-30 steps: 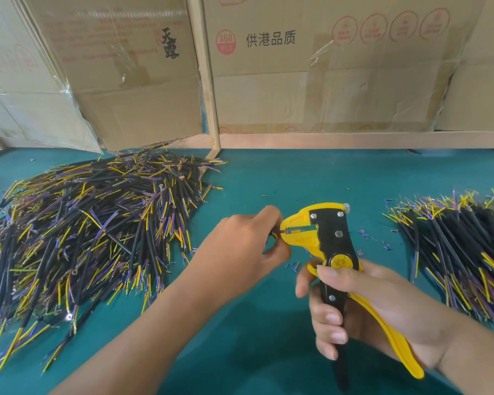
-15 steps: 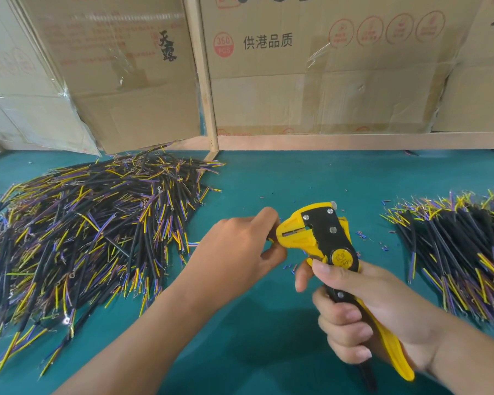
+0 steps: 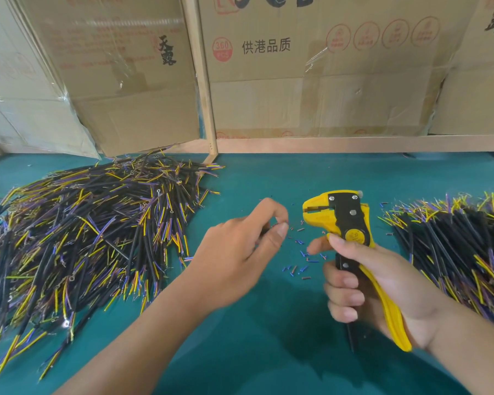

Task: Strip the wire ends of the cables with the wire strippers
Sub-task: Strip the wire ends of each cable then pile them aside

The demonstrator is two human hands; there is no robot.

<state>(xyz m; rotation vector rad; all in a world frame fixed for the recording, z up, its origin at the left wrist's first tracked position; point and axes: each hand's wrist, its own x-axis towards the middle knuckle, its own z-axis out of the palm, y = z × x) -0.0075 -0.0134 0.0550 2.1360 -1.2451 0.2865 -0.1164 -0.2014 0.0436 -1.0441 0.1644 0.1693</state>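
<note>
Black-sheathed cables with yellow, blue and purple wire ends lie in a big loose pile (image 3: 77,235) on the left of the teal table (image 3: 268,352), spread from the near left edge up toward the cardboard boxes (image 3: 131,81) that stand along the back. Some of the ends carry small ring terminals.

Just right of that pile, the left hand (image 3: 240,252) hovers over the mat with its fingers curled, thumb and forefinger pinched together on the tip of a thin cable (image 3: 280,224) — only a short bit of wire shows at the fingertips, the rest hidden under the hand. It sits near the head of the tool but apart from it.

Between the two hands, small snipped bits of insulation (image 3: 297,263) in blue, red and dark colours are scattered on the mat.

Next comes the right hand (image 3: 382,289), wrapped round the handles of the yellow-and-black wire strippers (image 3: 345,220), thumb pressed by the round yellow pivot, fingers closed on the black handle. The tool is held upright, its jaws pointing left and slightly parted, with nothing in them.

On the far right lies a second pile of cables (image 3: 454,246) — ends fanned toward the middle of the table, running out of view at the right edge.
</note>
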